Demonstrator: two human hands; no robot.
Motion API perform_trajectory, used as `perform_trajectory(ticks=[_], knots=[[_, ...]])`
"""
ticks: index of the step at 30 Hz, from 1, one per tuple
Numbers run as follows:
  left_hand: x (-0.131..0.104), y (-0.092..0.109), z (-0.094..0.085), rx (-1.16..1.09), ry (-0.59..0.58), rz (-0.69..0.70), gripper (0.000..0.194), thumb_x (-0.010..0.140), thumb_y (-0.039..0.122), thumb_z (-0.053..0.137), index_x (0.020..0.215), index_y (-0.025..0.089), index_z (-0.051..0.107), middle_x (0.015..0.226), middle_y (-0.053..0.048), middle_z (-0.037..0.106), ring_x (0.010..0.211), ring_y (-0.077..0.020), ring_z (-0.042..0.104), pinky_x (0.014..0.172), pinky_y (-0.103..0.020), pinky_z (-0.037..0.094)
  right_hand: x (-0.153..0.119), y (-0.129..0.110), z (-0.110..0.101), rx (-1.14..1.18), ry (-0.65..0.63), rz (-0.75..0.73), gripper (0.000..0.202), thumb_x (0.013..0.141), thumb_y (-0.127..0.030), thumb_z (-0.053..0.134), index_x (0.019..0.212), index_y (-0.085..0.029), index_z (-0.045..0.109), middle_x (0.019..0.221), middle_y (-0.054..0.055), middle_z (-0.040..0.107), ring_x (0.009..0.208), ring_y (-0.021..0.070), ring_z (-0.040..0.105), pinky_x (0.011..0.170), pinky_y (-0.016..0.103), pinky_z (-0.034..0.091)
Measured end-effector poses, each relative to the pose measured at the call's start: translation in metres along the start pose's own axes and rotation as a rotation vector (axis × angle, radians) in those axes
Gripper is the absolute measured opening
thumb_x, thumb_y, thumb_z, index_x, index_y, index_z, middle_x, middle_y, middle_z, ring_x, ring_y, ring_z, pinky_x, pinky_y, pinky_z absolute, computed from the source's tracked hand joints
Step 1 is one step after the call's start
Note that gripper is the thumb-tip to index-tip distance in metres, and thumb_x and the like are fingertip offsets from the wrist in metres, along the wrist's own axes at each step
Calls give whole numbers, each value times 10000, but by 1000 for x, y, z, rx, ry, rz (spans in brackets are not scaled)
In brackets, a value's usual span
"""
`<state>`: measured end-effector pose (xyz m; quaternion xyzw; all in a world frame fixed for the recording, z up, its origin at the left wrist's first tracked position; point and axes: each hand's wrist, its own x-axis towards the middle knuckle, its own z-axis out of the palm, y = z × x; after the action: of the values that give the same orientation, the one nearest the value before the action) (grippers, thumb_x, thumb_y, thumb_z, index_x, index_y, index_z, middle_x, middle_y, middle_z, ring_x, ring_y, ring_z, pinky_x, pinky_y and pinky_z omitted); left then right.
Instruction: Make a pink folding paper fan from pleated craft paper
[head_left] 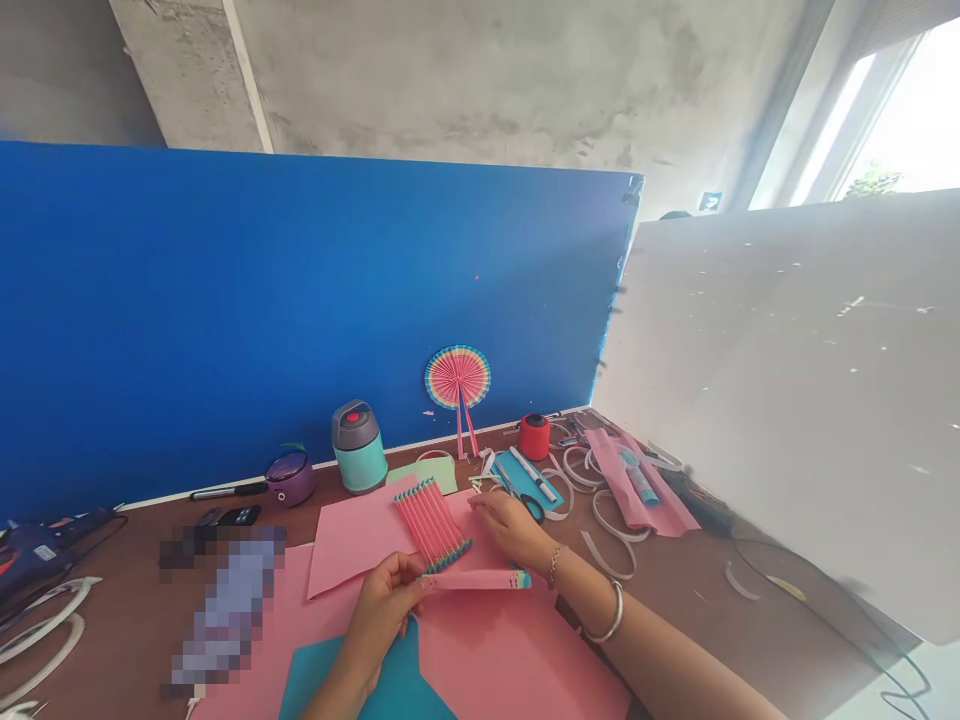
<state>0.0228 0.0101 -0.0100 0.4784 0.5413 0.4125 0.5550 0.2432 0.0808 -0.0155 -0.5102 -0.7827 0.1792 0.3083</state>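
My left hand (pixel 386 605) pinches the near end of a pleated pink paper piece (pixel 431 523) with blue-green edging, partly fanned out over the table. A folded pink strip (pixel 480 579) sticks out to the right from the same grip. My right hand (pixel 514 527) rests just right of the pleats, fingers on a pink paper sheet (pixel 352 540). A bracelet and a bangle sit on the right wrist.
A finished multicoloured paper fan (pixel 457 378) leans on the blue partition (pixel 300 300). A teal jar (pixel 358 448), purple pot (pixel 291 478), red spool (pixel 534 436), scissors (pixel 525 497), glue stick (pixel 639 478), white paper strips (pixel 611 520) and a glue gun (pixel 37 550) lie on the brown table (pixel 120 620).
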Motion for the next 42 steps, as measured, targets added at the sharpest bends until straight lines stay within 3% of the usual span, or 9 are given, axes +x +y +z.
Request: perform_trajectory(ticks=[7, 14, 19, 25, 32, 38, 42], knots=[[-1, -3, 5, -9, 65, 54, 229, 615, 382, 647, 682, 191, 542, 528, 50, 502, 460, -93, 453, 390, -173, 288, 2, 15, -26, -213, 150, 203, 298, 803, -112, 424, 802, -218, 703, 912, 41, 702, 915, 201, 588, 809, 292, 390], [1, -4, 4, 26, 59, 52, 247, 610, 411, 651, 642, 193, 540, 514, 55, 495, 422, -80, 412, 396, -183, 304, -9, 41, -44, -345, 255, 363, 327, 788, -77, 416, 985, -130, 670, 1032, 130, 647, 1013, 235, 544, 868, 312, 353], [0, -3, 5, 37, 77, 30, 276, 579, 445, 646, 647, 200, 539, 528, 52, 490, 476, -109, 469, 408, -188, 314, -12, 36, -39, -314, 193, 304, 301, 782, -85, 423, 901, -162, 688, 981, 92, 669, 977, 215, 566, 853, 289, 382], [-7, 8, 7, 31, 50, 15, 264, 584, 428, 645, 648, 198, 531, 538, 61, 479, 473, -94, 443, 427, -185, 313, -13, 19, -25, -118, 72, 53, 379, 737, -23, 368, 866, -213, 670, 940, 47, 668, 930, 189, 572, 809, 276, 409], [-8, 9, 8, 36, 72, 21, 267, 577, 441, 639, 622, 202, 530, 525, 57, 474, 472, -99, 438, 423, -189, 312, -12, 28, -45, -383, 246, 260, 270, 812, -99, 398, 880, -154, 653, 894, 97, 648, 919, 221, 556, 804, 301, 368], [-7, 6, 8, 21, 66, 42, 243, 593, 412, 636, 626, 197, 529, 519, 52, 477, 467, -98, 426, 413, -186, 306, -13, 30, -45, -361, 172, 239, 259, 764, -67, 439, 832, -162, 671, 869, 77, 666, 877, 205, 560, 762, 283, 364], [-6, 5, 8, 12, 74, 33, 229, 591, 398, 634, 644, 195, 543, 538, 51, 486, 491, -105, 459, 411, -180, 309, -13, 20, -35, -314, 69, 114, 319, 795, -85, 413, 898, -230, 678, 1014, 41, 669, 996, 202, 525, 817, 305, 340]])
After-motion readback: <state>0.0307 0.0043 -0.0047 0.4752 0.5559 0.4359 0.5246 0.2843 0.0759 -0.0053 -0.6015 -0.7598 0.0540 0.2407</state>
